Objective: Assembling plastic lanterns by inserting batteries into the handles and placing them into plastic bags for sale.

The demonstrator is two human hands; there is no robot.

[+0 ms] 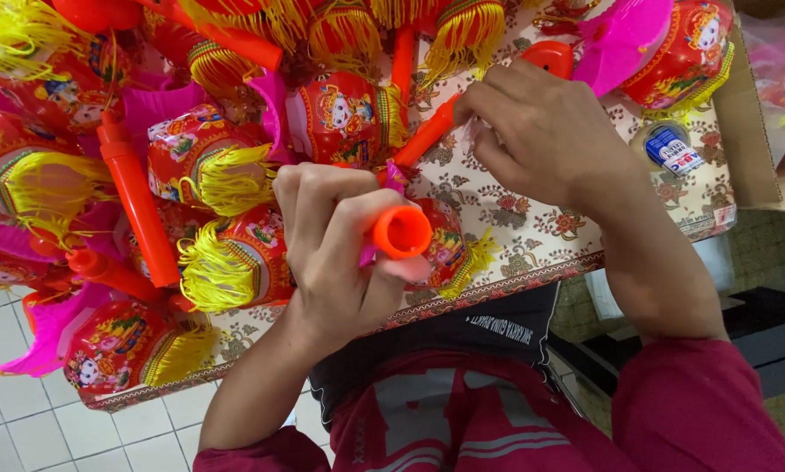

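Over table edge | my left hand [327,253] fingers closed around orange tube [401,232], open end facing up | my right hand [541,131] pinching small pink piece [475,131] above patterned cloth [541,236] | lanterns [209,157] piled left.

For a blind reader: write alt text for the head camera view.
The left hand grips an orange plastic tube while the right hand pinches something small beside red toy lanterns with yellow tassels, piled on a floral-patterned board.

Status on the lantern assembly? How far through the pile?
Looks done: many red lanterns with yellow tassels and orange handles piled up. In hand: left hand grips an orange handle; right hand pinches something small, unclear what. Remaining count can't be judged.
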